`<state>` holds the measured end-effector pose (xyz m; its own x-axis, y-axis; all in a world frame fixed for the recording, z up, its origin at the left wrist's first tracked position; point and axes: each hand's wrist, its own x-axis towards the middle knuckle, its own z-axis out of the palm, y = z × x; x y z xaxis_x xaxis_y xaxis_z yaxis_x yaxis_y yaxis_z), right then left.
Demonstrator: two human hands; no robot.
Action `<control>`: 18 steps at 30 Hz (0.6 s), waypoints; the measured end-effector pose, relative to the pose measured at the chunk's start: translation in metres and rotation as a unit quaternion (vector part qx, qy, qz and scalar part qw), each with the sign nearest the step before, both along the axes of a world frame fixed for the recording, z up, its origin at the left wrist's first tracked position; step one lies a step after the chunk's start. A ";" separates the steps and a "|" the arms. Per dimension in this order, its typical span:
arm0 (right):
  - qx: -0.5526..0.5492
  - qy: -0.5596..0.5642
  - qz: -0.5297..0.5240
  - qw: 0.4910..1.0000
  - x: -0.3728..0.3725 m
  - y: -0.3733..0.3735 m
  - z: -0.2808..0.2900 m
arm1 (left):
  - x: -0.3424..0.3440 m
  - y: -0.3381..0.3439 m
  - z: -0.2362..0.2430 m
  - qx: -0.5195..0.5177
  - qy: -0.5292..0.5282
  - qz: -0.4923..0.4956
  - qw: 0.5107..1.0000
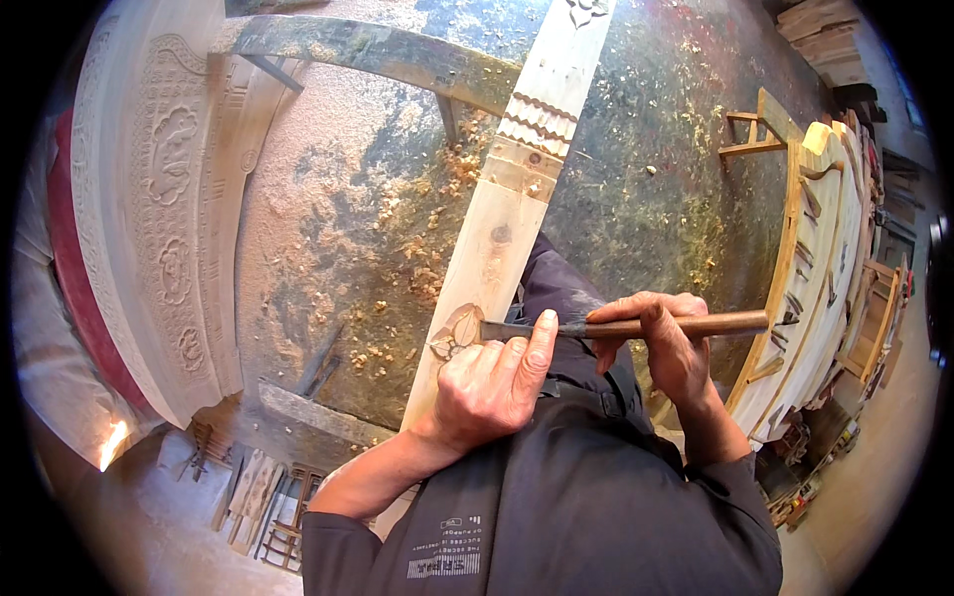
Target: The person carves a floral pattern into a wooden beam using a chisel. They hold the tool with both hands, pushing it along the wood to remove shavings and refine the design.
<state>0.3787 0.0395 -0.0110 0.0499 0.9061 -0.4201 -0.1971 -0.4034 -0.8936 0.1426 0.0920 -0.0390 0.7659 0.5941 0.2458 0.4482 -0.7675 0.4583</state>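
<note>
A wood-carving chisel (730, 323) with a long brown wooden handle and a flat metal blade lies nearly level across my front. My right hand (676, 348) grips its handle. My left hand (487, 382) is closed at the blade end, its index finger stretched up across the metal shank and its side resting on the pale wooden beam (484, 253). The blade's tip touches the right edge of a carved flower-like motif (459, 333) on the beam. Part of that carving is hidden behind my left hand.
Wavy carved bands (537, 124) cross the beam farther up. A dark wooden trestle (388, 52) supports it. At left stands a large panel with carved relief (169, 159). Several carving tools (795, 308) lie on a bench at right. Wood shavings (397, 288) litter the floor.
</note>
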 end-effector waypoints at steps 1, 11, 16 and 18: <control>-0.011 0.010 -0.003 1.000 0.001 0.003 -0.001 | 0.000 0.000 -0.003 0.012 -0.007 0.005 1.000; -0.078 0.071 0.003 0.994 0.014 0.026 -0.026 | 0.006 -0.001 -0.013 0.025 0.003 0.030 0.999; -0.062 0.101 0.028 0.993 0.023 0.028 -0.042 | 0.008 -0.003 -0.013 0.024 0.018 0.036 0.999; -0.041 0.087 0.040 0.995 0.025 0.024 -0.053 | 0.007 -0.003 -0.012 0.025 0.028 0.031 0.999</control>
<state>0.4035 0.0635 -0.0636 -0.1011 0.8663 -0.4892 -0.3111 -0.4946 -0.8116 0.1495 0.0886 -0.0508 0.7408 0.6293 0.2349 0.5197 -0.7585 0.3932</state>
